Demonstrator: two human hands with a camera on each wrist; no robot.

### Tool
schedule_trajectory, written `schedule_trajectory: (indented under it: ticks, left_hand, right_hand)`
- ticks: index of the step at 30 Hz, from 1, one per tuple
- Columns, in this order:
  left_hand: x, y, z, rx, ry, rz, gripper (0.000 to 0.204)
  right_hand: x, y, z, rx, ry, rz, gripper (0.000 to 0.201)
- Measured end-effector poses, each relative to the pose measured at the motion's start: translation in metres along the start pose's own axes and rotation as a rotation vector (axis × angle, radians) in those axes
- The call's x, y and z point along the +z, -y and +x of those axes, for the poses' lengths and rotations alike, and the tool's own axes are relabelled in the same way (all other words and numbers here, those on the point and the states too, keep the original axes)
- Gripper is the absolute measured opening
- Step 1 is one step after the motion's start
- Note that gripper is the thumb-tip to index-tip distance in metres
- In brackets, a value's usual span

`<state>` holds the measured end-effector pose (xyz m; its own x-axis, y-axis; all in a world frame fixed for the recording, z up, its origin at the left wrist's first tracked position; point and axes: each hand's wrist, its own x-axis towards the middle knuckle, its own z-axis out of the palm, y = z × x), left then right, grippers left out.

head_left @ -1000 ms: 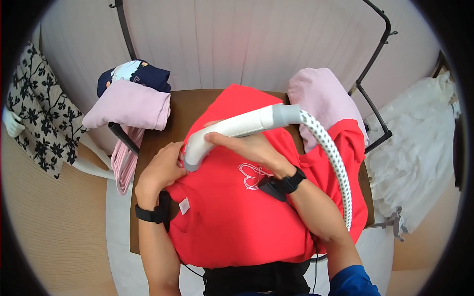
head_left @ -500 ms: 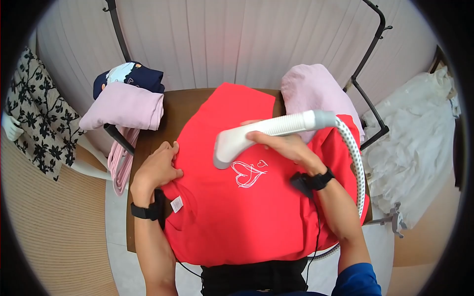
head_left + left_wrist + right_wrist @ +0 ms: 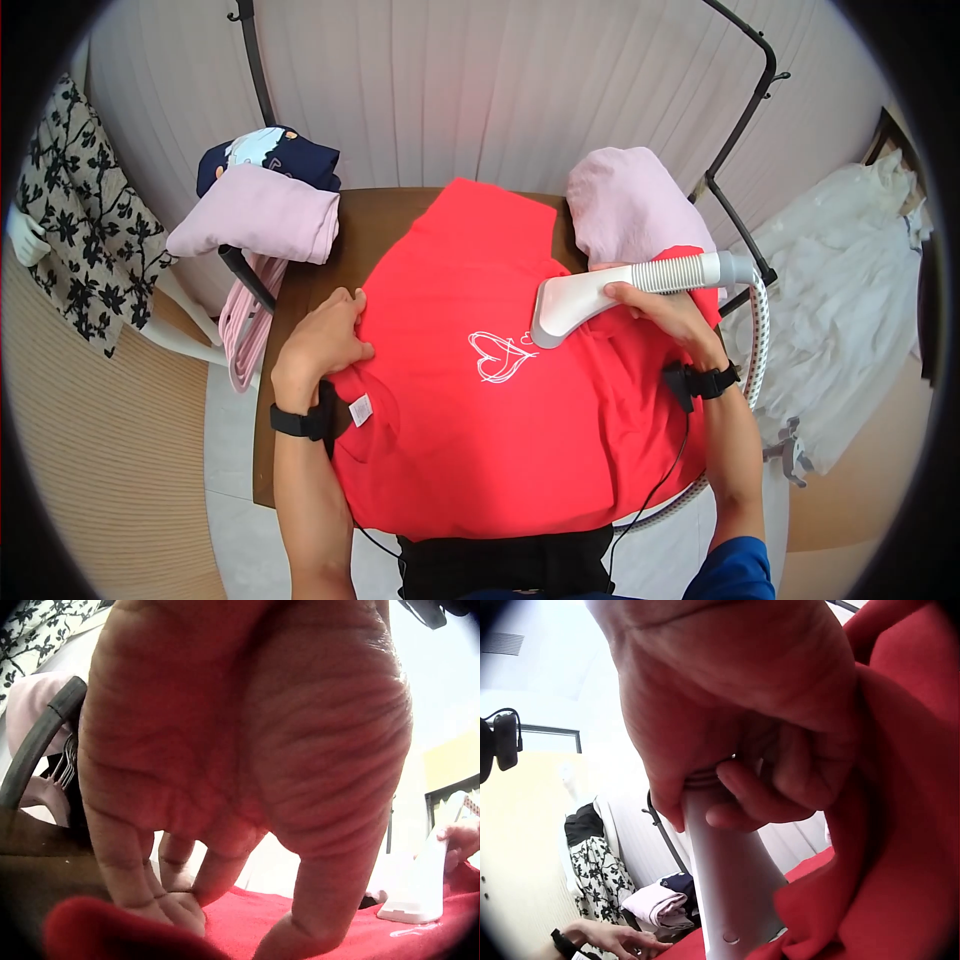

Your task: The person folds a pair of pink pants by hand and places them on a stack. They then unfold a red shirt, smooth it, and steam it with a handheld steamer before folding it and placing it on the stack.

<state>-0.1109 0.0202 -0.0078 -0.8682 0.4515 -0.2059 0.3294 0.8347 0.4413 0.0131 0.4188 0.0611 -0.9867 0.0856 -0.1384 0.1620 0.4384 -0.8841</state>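
A red shirt (image 3: 450,440) with a white heart outline lies spread over a brown board (image 3: 390,210). My right hand (image 3: 662,312) grips the ribbed handle of a white garment steamer (image 3: 575,303), fingers wrapped round it in the right wrist view. The steamer's flat head sits on the shirt beside the heart print, and its patterned hose (image 3: 757,350) curves down at the right. At the shirt's left edge, near the collar label (image 3: 360,410), my left hand (image 3: 322,345) rests its fingertips and thumb on the fabric, spread apart in the left wrist view.
Folded pink cloth (image 3: 255,212) and a navy garment (image 3: 270,152) lie at the back left, with a pink garment (image 3: 635,200) at the back right. Black rack poles (image 3: 745,130) rise behind. A white dress (image 3: 830,300) hangs right; a floral skirt (image 3: 85,220) stands left.
My right hand has slid the steamer rightward across the shirt, from beside my left hand to past the heart print. My left hand stays at the shirt's left edge.
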Motion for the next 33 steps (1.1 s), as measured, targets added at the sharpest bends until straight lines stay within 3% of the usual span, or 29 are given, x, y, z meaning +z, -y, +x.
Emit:
schedule_trajectory:
  ticks: [9,12,14,18,20,23,31,33]
  left_hand:
    - [0.000,-0.003,0.000,-0.020,0.015,0.068,0.069]
    - [0.000,-0.004,0.000,-0.009,0.006,0.100,0.073]
    - [-0.001,-0.006,0.000,-0.038,0.021,0.077,0.077]
    - [0.003,0.001,0.002,-0.022,0.021,0.075,0.078]
    - [0.003,-0.002,0.001,-0.038,0.024,0.069,0.080]
    - [0.000,-0.008,-0.003,-0.054,0.009,0.078,0.083]
    - [0.000,-0.009,-0.004,-0.047,0.026,0.072,0.080]
    - [-0.001,-0.008,-0.004,-0.045,0.015,0.079,0.079]
  right_hand:
    - [0.028,0.013,0.021,-0.107,-0.034,0.012,0.036]
    - [0.059,0.036,0.031,-0.126,-0.031,0.112,0.034]
    - [0.077,0.021,0.061,-0.261,-0.011,0.177,0.033]
    - [0.113,0.033,0.085,-0.295,0.030,0.178,0.033]
    - [0.129,0.038,0.094,-0.369,0.129,0.219,0.034]
    - [0.147,0.032,0.107,-0.344,0.140,0.243,0.036]
    - [0.114,0.031,0.093,-0.236,0.191,0.220,0.042]
    - [0.094,0.024,0.086,-0.210,0.114,0.140,0.038]
